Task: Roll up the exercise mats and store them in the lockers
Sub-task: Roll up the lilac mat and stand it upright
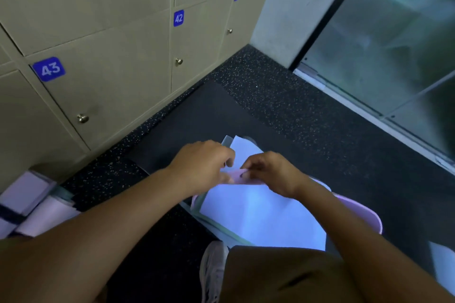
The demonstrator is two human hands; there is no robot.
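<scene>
1. Head view, item: pale mat (261, 214). It lies on the floor (307, 110) directly under and behind both sets of fingers, running back toward the person's knee. Its long axis points away from the person, toward the dark mat (197, 115) beyond.
2. Item: folded pink edge (240, 177) of the pale mat. It sits right at the fingertips, lying crosswise between the two hands.
3. Left hand (204, 165): fingers curled, pinching the left end of that edge.
4. Right hand (270, 172): fingers curled, pinching the right end. Both hands are equally near it.
5. Judgement: the roll appears only just started. The turn would run along the long axis, so both hands must keep level or the roll goes crooked.
6. Item: lockers (103, 74), doors closed, to the left of the fingers and well apart.
7. Item: rolled mats (37, 206), far left of the fingers, at the foot of the lockers.
</scene>
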